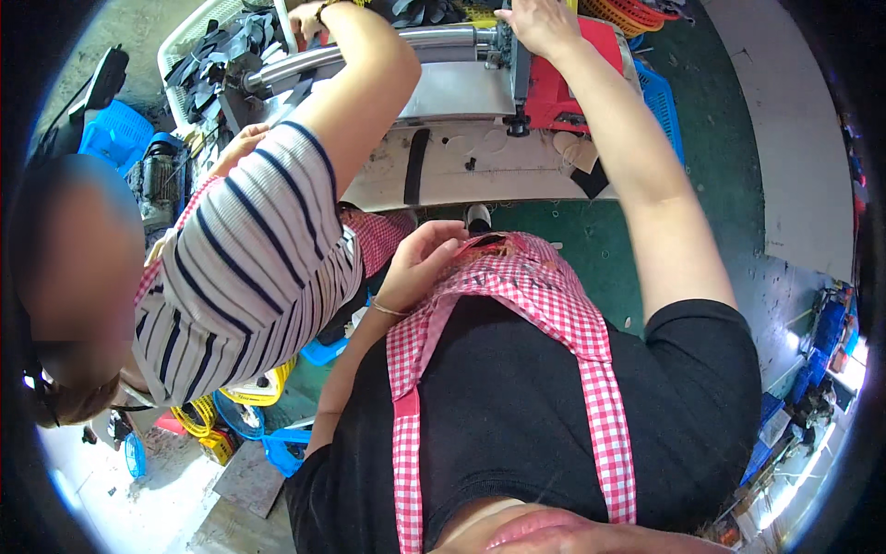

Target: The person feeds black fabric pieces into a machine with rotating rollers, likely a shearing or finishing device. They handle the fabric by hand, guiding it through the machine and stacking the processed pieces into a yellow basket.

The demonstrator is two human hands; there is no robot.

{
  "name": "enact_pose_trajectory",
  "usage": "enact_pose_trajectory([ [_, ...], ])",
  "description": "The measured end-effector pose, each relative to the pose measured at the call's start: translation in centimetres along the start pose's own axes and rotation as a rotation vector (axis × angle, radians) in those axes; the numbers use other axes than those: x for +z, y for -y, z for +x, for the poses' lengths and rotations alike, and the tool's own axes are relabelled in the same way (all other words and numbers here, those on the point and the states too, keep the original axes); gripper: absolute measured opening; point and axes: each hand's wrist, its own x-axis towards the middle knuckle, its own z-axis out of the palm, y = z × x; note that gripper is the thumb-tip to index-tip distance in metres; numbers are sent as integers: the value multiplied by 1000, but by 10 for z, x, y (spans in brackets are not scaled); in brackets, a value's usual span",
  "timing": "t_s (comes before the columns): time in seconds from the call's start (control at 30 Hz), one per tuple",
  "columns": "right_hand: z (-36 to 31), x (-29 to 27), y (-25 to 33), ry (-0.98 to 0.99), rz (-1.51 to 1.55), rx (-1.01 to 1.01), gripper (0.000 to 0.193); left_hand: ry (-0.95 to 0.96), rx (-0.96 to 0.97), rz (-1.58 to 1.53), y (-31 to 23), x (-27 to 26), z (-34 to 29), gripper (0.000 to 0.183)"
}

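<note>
My left hand [420, 263] is bent in against my chest, its fingers curled on the top edge of my pink checked apron [544, 295]. My right arm reaches straight ahead, and my right hand [544, 23] lies on top of the red machine head [563, 88], next to a metal tube [434, 39]. Its fingers run past the frame's upper edge, so its grip is hidden. The machine stands on a worn white bench [471, 166] with small beige cut pieces [577, 152].
A co-worker in a striped shirt [249, 268] stands close on my left. One of that person's hands [309, 17] reaches to the machine and the other hand [242, 143] is lower. Dark cut parts fill a white tray [208, 55]. Blue crates [115, 134] and a green floor [720, 175] surround the bench.
</note>
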Motion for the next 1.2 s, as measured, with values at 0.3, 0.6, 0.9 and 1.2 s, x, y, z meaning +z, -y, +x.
enact_pose_trajectory([
  [0.3, -117, 163, -22, 34, 1552, 1183, 100, -149, -64, -196, 24, -31, -45, 29],
  [0.6, -98, 174, -16, -232, 1941, 1450, 74, -30, -31, -29, 14, -11, -43, 29],
  [0.9, -84, 209, -19, -428, 909, 1215, 37, 42, -12, 23, 39, -13, -45, 28],
  [1.2, -159, 169, -6, -612, 785, 371, 35, 93, -2, 12, 37, -8, -17, 29],
])
